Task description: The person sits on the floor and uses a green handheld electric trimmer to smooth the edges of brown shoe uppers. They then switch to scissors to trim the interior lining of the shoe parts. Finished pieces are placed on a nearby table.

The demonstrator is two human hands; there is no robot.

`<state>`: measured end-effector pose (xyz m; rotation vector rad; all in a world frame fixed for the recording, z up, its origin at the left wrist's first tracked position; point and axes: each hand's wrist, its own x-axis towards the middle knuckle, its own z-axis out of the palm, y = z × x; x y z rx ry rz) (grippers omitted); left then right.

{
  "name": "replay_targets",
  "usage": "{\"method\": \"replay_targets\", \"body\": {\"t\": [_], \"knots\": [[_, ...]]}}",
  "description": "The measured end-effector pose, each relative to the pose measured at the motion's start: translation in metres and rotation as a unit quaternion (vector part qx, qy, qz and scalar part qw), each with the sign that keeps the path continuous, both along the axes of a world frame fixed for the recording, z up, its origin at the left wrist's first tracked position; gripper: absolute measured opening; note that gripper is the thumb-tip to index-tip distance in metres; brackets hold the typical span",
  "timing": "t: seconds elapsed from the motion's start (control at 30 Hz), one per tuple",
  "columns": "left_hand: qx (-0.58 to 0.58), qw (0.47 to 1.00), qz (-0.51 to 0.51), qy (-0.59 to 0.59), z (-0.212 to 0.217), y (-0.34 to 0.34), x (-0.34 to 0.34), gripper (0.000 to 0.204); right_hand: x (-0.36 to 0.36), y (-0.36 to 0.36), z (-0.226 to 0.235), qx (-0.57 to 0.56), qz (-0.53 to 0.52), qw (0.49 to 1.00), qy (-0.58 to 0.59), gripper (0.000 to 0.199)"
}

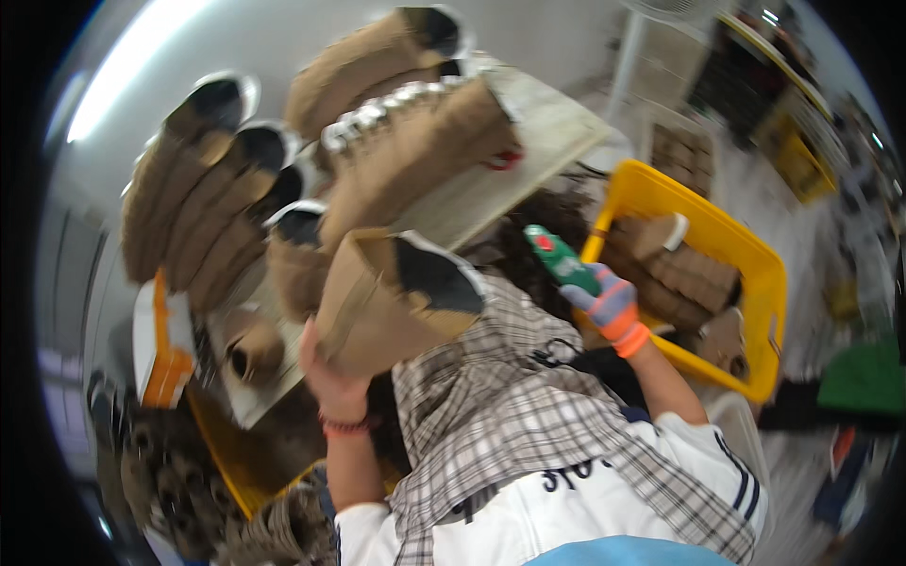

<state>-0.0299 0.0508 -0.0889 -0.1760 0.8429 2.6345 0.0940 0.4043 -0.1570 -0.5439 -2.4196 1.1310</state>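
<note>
My bare left hand (335, 375), a red band at its wrist, grips a brown shoe upper (363, 316) with a dark lining and a pale edge. The piece is raised in front of my chest, its opening tilted up and to the right. Over on the right, my right hand (615, 309) wears a purple and orange glove. Its fingers are wrapped round a green hand-held tool (559, 257) with a red spot, which points up and left, apart from the upper. The kind of tool does not show clearly.
Nested rows of brown uppers (415, 156) cover a pale tabletop (557, 123). An orange and white box (165, 349) stands at its left end. At right is a yellow crate (769, 274) holding more uppers. More brown pieces (175, 481) are piled low at the left.
</note>
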Motion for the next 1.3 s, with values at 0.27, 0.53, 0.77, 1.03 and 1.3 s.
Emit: {"method": "replay_targets", "body": {"t": [0.27,0.53,0.77,1.03,1.3], "knots": [[0.222,0.973,-0.037,-0.051,-0.012,0.009,-0.049,0.028,-0.006,-0.004,0.038,0.064,0.116,0.984,0.121,0.045],[0.220,0.972,-0.065,-0.049,-0.008,0.004,-0.060,0.031,-0.012,-0.016,0.058,0.194,0.164,0.947,0.198,0.050],[0.220,0.972,-0.067,-0.058,-0.014,0.005,-0.061,0.031,-0.010,-0.018,0.055,0.270,0.191,0.918,0.219,0.055],[0.240,0.964,-0.107,-0.048,-0.010,0.014,-0.058,0.032,-0.012,-0.030,0.057,0.272,0.189,0.917,0.223,0.056],[0.190,0.979,-0.068,0.027,0.011,0.035,-0.036,0.033,-0.020,-0.043,0.051,0.195,0.196,0.935,0.223,0.053]]}}
